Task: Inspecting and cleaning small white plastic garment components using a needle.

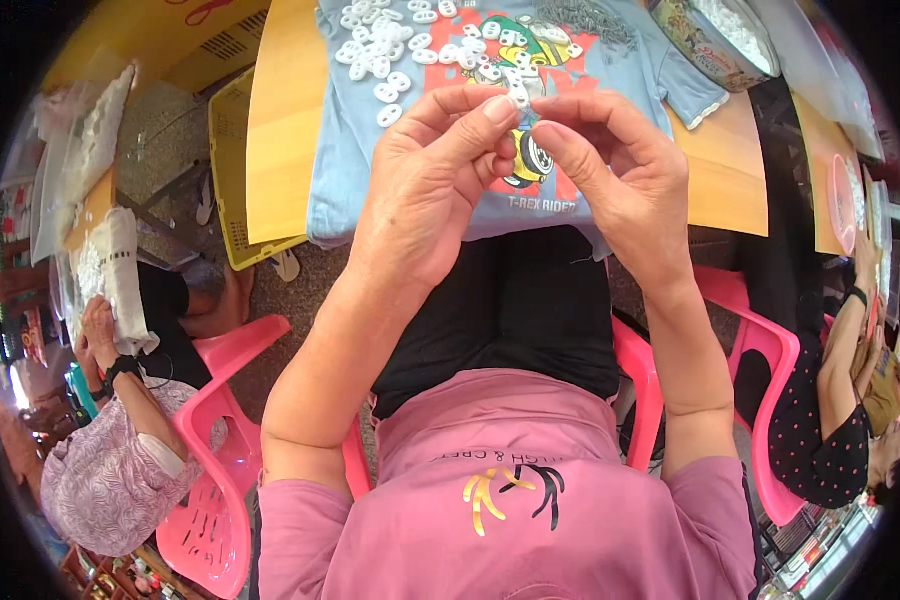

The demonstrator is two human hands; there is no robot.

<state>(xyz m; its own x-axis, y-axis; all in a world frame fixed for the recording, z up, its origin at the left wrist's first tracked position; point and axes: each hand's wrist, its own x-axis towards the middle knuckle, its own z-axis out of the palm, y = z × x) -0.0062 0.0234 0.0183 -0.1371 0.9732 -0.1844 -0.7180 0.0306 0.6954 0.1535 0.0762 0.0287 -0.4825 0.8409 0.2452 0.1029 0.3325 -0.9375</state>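
Note:
My two hands meet over a blue printed T-shirt (355, 185) spread on the table. My left hand (435, 165) is closed, its thumb and forefinger pinching at what looks like a small white two-hole plastic piece (519, 96). Close beside it, my right hand (625, 165) has its thumb and forefinger curled toward the same spot; whatever they grip is too small to make out. Many loose white two-hole pieces (375, 50) are scattered on the shirt beyond my left hand. A heap of small grey metal parts (598, 28) lies farther back.
A round tin (698, 50) of white pieces stands at the table's (280, 130) far right. Left of the table is a yellow crate (232, 170). People work on both sides, a hand (98, 325) at left among white pieces. Pink chairs (210, 500) flank me.

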